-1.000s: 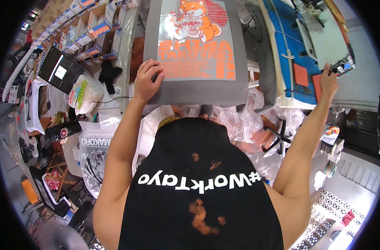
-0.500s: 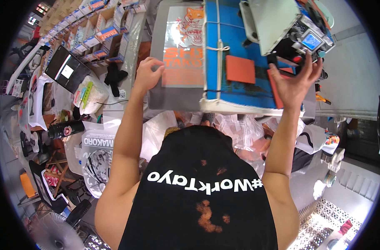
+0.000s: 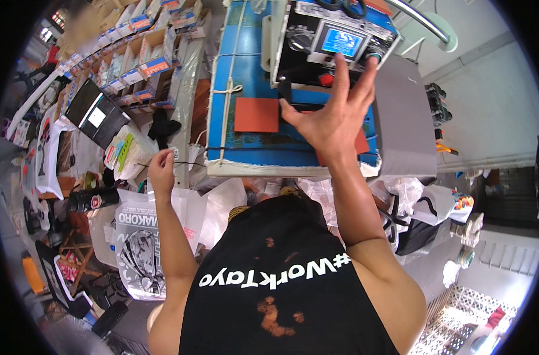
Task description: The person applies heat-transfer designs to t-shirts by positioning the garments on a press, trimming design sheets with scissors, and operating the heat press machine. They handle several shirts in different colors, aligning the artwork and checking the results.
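Right hand [image 3: 335,121]: fingers spread apart at control box [image 3: 300,59].
Left hand [image 3: 162,170]: fingers curled, cannot tell whether together; near black cable [image 3: 190,163].
Blue board [image 3: 266,155]: beneath orange-red pad [image 3: 256,115].

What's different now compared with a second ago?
The blue panel and its control box moved left, hiding the orange print. The right hand moved left with them, fingers spread at the box. The left hand left the print's board and drew back toward the person. The laptop and black bottle stayed put.
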A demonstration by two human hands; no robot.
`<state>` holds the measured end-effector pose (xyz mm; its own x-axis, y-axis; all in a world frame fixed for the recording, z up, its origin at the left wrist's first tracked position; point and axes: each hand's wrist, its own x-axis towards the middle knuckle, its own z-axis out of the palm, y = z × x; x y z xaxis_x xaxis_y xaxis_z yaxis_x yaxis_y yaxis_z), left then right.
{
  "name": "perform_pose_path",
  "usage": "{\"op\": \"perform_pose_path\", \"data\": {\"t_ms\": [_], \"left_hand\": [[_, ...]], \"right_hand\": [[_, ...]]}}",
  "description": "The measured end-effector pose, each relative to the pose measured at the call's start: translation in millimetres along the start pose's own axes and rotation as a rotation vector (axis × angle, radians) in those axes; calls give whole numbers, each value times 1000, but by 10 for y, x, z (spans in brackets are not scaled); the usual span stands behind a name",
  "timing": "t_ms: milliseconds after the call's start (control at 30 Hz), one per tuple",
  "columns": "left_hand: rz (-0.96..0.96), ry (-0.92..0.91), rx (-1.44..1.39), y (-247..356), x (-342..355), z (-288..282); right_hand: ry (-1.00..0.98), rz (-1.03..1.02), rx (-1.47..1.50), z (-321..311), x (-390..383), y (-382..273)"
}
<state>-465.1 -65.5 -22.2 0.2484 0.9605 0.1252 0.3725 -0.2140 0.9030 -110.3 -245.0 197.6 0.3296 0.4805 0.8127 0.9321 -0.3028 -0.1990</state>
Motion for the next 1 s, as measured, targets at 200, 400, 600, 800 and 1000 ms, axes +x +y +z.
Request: {"op": "perform_pose_path", "data": {"t_ms": [200, 400, 600, 800, 1000], "left_hand": [[-246, -278, 35, -47, -659, -221], [-453, -1157, 156, 512, -1132, 488], [-112, -1357, 84, 1718, -1635, 1671], [21, -1388, -382, 3010, -1944, 3019], [-86, -630, -648, 3519, -1739, 4600]], "right_hand": [[-109, 66, 5, 42, -16, -132], [-158, 3, 253, -180, -16, 17], [-357, 645, 213, -638, -178, 1734], [-1361, 501, -289, -816, -1541, 3112], [-1018, 384, 194, -1460, -990, 3671]]}}
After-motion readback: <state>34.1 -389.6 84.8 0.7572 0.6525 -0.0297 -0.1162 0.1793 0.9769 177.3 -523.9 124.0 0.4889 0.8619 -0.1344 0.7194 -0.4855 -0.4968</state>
